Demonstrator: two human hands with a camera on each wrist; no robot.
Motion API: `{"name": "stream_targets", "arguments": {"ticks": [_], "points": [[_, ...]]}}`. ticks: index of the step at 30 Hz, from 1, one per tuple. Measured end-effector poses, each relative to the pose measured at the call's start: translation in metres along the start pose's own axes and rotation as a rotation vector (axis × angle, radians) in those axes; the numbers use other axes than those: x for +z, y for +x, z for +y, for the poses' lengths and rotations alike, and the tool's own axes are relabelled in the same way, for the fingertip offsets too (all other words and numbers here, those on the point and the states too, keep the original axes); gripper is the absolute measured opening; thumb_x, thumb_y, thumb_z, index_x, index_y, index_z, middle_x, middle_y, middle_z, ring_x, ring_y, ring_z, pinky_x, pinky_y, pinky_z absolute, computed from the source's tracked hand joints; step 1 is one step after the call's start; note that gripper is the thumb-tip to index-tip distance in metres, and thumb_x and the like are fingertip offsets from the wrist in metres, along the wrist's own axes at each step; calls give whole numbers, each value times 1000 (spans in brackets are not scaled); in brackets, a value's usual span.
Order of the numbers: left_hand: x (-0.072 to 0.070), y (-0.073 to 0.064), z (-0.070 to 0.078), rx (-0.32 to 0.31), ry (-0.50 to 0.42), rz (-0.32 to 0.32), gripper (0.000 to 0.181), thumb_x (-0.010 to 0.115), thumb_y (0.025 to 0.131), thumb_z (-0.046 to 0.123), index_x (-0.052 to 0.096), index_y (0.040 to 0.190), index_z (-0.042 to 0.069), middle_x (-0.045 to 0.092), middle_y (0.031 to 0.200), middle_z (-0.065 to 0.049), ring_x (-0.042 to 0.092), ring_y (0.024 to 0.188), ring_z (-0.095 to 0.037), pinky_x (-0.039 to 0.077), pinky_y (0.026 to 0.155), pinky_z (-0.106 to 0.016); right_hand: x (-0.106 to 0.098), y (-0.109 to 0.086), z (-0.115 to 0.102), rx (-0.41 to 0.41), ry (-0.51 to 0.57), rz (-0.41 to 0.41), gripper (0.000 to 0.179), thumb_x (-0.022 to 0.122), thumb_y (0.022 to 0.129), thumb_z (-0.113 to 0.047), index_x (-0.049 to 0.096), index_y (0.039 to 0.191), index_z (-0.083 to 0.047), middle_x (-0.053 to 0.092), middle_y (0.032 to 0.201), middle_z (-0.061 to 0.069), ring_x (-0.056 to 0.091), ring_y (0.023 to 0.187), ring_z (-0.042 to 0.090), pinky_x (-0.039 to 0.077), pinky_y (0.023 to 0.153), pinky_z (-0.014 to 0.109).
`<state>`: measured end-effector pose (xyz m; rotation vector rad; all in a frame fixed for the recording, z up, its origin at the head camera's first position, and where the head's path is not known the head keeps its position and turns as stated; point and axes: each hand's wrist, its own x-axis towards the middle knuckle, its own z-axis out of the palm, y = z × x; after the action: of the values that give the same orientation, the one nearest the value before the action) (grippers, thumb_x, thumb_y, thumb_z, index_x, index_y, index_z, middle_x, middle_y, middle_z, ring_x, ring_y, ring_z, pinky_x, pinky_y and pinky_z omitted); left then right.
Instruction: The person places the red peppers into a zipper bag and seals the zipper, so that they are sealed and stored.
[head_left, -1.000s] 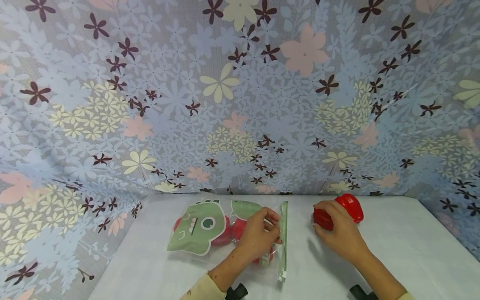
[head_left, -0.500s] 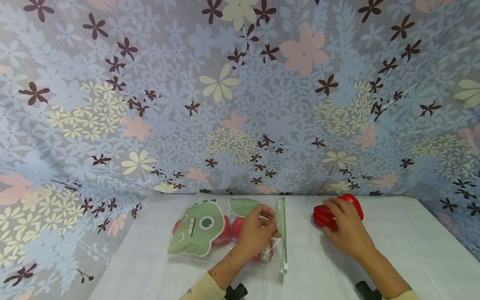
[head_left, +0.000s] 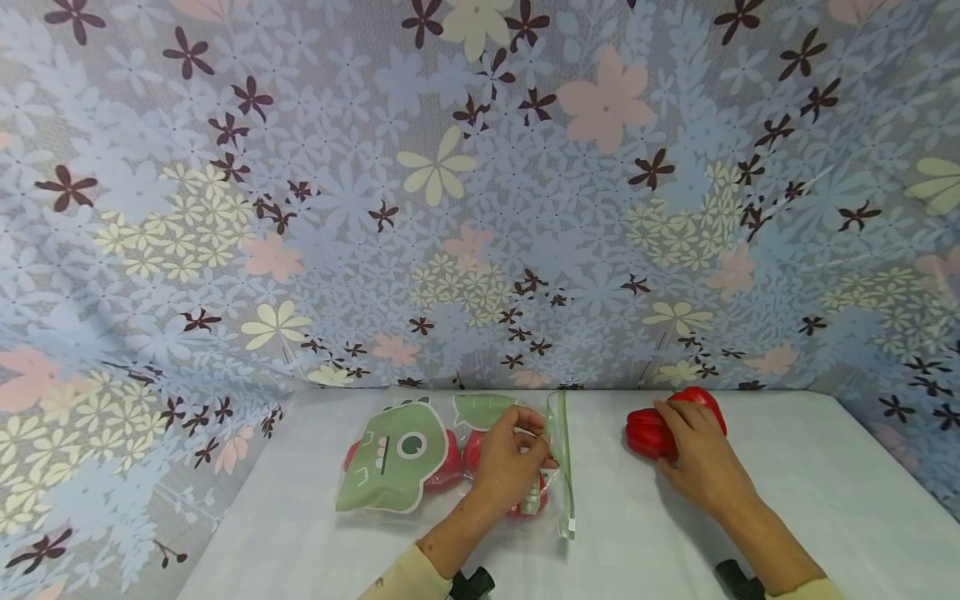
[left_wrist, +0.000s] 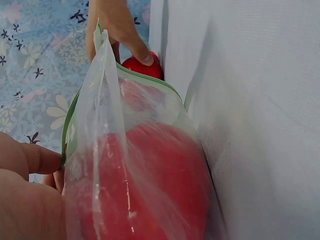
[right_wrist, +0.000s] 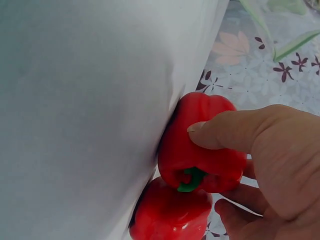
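Observation:
In the head view, my left hand (head_left: 506,462) pinches the open-side edge of a clear zip bag (head_left: 397,458) printed with a green dinosaur. Thumb and fingers meet on its green zip strip in the left wrist view. Inside lie several rounded red things (left_wrist: 155,175), partly covered by the print. To the right, my right hand (head_left: 705,458) grips a red bell pepper (right_wrist: 200,110), thumb on the near side and fingers on the far side. Its green stem (right_wrist: 191,180) points towards a second red bell pepper (right_wrist: 172,210), which touches it.
The things lie on a white-covered table (head_left: 300,533). A floral cloth (head_left: 480,208) hangs behind the table and at its sides. A white slider (head_left: 572,525) sits at the near end of the zip strip. Black wrist mounts (head_left: 472,583) show below both hands.
My right hand has shifted right along the nearer pepper, uncovering its left end; the peppers stay in place. The bag's zip edge has tilted slightly left at its far end under my left hand.

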<state>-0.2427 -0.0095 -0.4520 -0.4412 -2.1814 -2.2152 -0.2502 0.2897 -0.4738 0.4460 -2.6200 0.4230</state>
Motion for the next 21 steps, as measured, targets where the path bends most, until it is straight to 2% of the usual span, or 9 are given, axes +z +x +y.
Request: {"name": "stream_targets", "arguments": {"ticks": [5,14,21], "points": [[0,0,-2,-9,6,-8,17,65,99,-3,61,116,1,60,108,-10,70,82,-19,66,71,-32,1,0,1,6,10,3,89,97,62,0,56,141,8,58,135,29,49,128,49,49,100,73],[-2,-1,-2,-8,43,-31,17,65,100,-1,61,116,3,60,108,-11,73,75,-18,66,74,-45,3,0,-2,-30,49,57,82,98,59,4,61,132,4,63,127,21,56,121,42,55,96,68],[-2,-1,-1,-5,41,-48,17,66,100,-1,61,116,1,61,107,-10,72,76,-17,66,74,-46,3,3,-6,26,77,-8,83,100,62,-3,61,135,0,62,130,20,56,123,43,54,95,70]]}}
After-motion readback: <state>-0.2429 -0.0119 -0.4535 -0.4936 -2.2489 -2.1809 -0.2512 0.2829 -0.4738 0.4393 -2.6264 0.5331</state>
